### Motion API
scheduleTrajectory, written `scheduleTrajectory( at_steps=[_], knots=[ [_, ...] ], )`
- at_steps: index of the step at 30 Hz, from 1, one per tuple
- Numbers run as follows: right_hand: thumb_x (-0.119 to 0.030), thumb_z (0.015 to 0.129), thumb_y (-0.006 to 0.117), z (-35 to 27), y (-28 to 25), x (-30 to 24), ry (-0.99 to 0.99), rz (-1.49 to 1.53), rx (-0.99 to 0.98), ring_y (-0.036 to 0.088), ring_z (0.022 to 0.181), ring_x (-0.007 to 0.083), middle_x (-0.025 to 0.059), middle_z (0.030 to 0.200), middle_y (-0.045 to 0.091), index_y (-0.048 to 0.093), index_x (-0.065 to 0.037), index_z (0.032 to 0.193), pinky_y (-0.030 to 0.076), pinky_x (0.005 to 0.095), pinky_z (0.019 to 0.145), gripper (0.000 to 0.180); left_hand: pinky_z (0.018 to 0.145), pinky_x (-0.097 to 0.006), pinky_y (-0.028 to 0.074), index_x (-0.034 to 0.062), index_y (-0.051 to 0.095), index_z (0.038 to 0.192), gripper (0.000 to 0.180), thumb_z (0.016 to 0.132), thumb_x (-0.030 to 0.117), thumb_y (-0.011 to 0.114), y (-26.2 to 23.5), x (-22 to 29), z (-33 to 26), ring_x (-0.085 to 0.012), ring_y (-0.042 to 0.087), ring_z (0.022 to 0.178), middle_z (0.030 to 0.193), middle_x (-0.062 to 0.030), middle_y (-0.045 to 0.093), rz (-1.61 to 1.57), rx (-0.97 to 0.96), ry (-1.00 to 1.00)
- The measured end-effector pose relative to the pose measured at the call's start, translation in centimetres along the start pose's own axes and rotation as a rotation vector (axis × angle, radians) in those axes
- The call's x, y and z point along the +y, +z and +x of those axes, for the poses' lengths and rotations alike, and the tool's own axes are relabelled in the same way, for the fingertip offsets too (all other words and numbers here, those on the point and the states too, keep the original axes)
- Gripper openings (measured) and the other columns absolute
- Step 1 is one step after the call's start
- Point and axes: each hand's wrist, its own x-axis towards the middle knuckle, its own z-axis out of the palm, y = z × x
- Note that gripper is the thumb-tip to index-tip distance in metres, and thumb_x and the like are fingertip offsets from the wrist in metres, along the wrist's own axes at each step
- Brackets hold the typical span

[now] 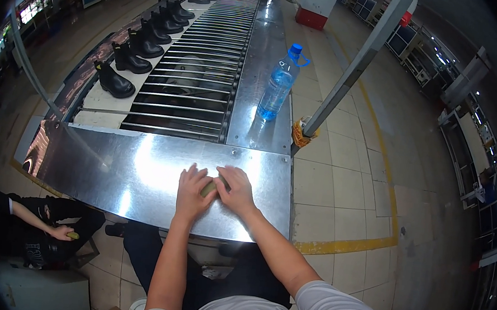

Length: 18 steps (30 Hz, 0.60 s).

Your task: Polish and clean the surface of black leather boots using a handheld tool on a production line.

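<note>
My left hand (193,188) and my right hand (234,188) rest side by side on a shiny metal plate (107,170) at the near end of a roller conveyor (200,65). Between them they hold a small yellow-green object (208,188), mostly hidden by the fingers. Both hands curl around it and press it against the plate.
A blue-capped plastic water bottle (279,84) stands on the conveyor's metal side strip. Several black ankle boots (142,44) line the left belt. A slanted metal post (355,66) rises at the right. Another person (28,229) crouches at lower left, holding a small yellowish item (72,235).
</note>
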Motion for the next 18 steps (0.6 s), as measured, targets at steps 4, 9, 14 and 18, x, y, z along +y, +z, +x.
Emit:
scheduleTrajectory(
  at_steps=[4, 9, 14, 18],
  knots=[
    [-0.011, 0.090, 0.071, -0.7, -0.3, -0.6, 0.209, 0.026, -0.030, 0.072, 0.085, 0.0306, 0.0105, 0.090, 0.075, 0.073, -0.002, 0.108, 0.055, 0.0421, 0.087, 0.020, 0.115, -0.059, 0.032, 0.0042, 0.072, 0.109, 0.027, 0.086, 0.018, 0.076, 0.6, -1.5, -0.8, -0.0460, 0.045, 0.139, 0.133, -0.0171, 0.064, 0.138, 0.341, -0.203],
    [-0.012, 0.089, 0.071, 0.1, -0.1, -0.4, -0.018, -0.015, 0.094, 0.069, 0.108, 0.0347, 0.0152, 0.102, 0.075, 0.072, -0.003, 0.113, 0.052, 0.0448, 0.097, 0.026, 0.115, -0.055, 0.034, 0.0043, 0.072, 0.112, 0.031, 0.085, 0.018, 0.077, 0.5, -0.7, -0.6, -0.0434, 0.048, 0.137, 0.133, -0.0170, 0.065, -0.029, 0.097, -0.112],
    [-0.019, 0.090, 0.072, -0.5, 0.7, 0.5, 0.036, 0.009, -0.046, 0.068, 0.111, 0.0347, 0.0145, 0.106, 0.074, 0.071, -0.005, 0.119, 0.050, 0.0455, 0.099, 0.032, 0.114, -0.053, 0.037, 0.0053, 0.071, 0.115, 0.037, 0.083, 0.021, 0.081, 0.5, -0.7, -0.1, -0.0439, 0.050, 0.136, 0.132, -0.0175, 0.065, 0.107, 0.172, -0.114],
    [-0.020, 0.090, 0.073, -0.5, -0.1, 0.2, 0.030, 0.193, -0.133, 0.070, 0.106, 0.0330, 0.0144, 0.103, 0.075, 0.071, -0.005, 0.119, 0.052, 0.0440, 0.097, 0.033, 0.114, -0.053, 0.036, 0.0041, 0.069, 0.109, 0.038, 0.082, 0.027, 0.083, 0.9, -1.3, -0.5, -0.0441, 0.048, 0.137, 0.132, -0.0187, 0.064, 0.169, 0.313, -0.281]
  ],
)
